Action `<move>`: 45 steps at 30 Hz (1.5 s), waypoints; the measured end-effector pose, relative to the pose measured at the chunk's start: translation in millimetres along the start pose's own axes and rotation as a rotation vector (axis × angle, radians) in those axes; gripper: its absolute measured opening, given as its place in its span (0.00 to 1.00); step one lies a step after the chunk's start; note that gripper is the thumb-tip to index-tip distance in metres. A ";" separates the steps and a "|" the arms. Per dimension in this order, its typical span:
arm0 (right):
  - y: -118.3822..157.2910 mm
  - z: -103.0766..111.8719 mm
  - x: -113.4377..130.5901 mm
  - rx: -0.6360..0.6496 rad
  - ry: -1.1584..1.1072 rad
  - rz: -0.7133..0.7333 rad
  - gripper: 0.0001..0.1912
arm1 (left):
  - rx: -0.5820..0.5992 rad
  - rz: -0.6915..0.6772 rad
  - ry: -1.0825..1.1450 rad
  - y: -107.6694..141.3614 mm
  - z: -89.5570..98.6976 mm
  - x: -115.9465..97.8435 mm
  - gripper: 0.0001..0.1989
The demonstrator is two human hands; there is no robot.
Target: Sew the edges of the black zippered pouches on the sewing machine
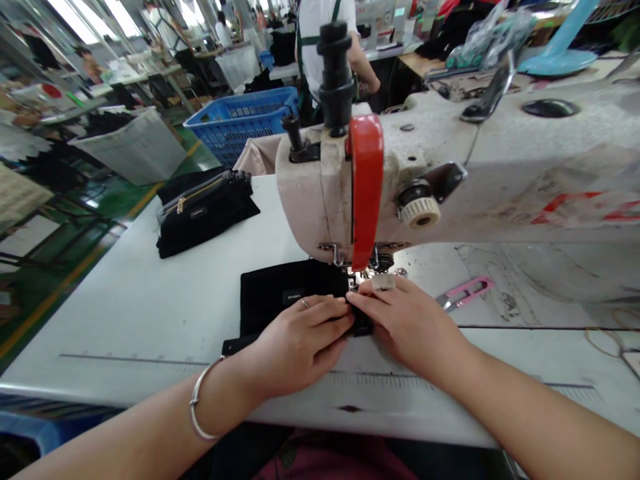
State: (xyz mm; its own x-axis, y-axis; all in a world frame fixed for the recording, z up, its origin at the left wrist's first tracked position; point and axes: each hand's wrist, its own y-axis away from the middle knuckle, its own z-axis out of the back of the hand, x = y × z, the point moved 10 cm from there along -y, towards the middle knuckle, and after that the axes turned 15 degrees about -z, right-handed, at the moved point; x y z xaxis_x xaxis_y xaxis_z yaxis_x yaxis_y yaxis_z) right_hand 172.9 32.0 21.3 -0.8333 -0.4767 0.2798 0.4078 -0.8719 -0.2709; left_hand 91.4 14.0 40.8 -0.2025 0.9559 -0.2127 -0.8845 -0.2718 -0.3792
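Observation:
A black fabric piece [270,283] with a small label lies flat under the needle area of a white sewing machine [310,200]. My left hand [300,343], with a ring and a bracelet, is closed on its near edge, fingers together. Close beside the presser foot, my right hand [405,320] grips the same edge, its fingertips meeting those of the left. Part of the edge is hidden beneath both hands. Pink-handled thread snips [465,293] lie on the machine bed, just beyond my right hand.
A stack of black zippered pouches [205,210] sits at the table's far left. Rulers run along the front of the white table [125,320]. The machine's red lever cover [367,193] stands above my hands. Beyond are a blue basket [245,117] and a person [315,53].

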 end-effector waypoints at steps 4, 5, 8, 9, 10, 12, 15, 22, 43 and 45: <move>-2.8 -2.2 -3.3 0.021 -0.010 -0.028 0.20 | 0.000 0.005 0.000 -4.6 -0.4 14.4 0.13; -3.4 -3.3 -4.1 0.032 -0.006 -0.035 0.20 | -0.004 0.004 0.001 -5.9 -0.1 17.9 0.12; -4.2 -4.1 -5.5 0.047 -0.002 -0.045 0.21 | -0.018 0.001 -0.004 -7.7 0.4 26.8 0.11; -4.1 -2.4 -5.6 0.038 -0.017 -0.044 0.20 | -0.022 0.002 -0.010 -7.4 0.2 29.0 0.11; -3.9 0.9 -6.0 0.017 -0.044 -0.047 0.19 | -0.030 0.002 -0.021 -6.6 0.5 30.4 0.10; -3.2 9.4 -8.0 -0.039 -0.112 -0.062 0.17 | -0.064 -0.003 -0.059 -4.2 2.8 30.5 0.09; -2.2 17.5 -10.4 -0.089 -0.173 -0.082 0.15 | -0.119 0.008 -0.110 0.2 7.2 28.5 0.09; -3.1 13.1 -5.7 -0.050 -0.173 -0.070 0.16 | -0.130 -0.008 -0.094 -0.1 8.9 30.3 0.07; -10.5 22.5 -38.4 -0.097 0.078 -0.306 0.13 | -0.152 -0.009 0.234 13.2 13.0 97.3 0.07; -9.8 18.5 -36.8 -0.064 0.129 -0.294 0.19 | -0.150 -0.022 0.215 12.0 12.7 92.4 0.08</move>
State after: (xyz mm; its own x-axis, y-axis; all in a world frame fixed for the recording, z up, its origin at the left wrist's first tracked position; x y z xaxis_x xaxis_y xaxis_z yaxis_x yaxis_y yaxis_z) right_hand 206.6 56.1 30.6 -0.9539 -0.1844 0.2368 0.1221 -0.9593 -0.2548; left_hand 56.8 100.5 28.1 -0.0758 0.9206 -0.3831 -0.8121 -0.2799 -0.5120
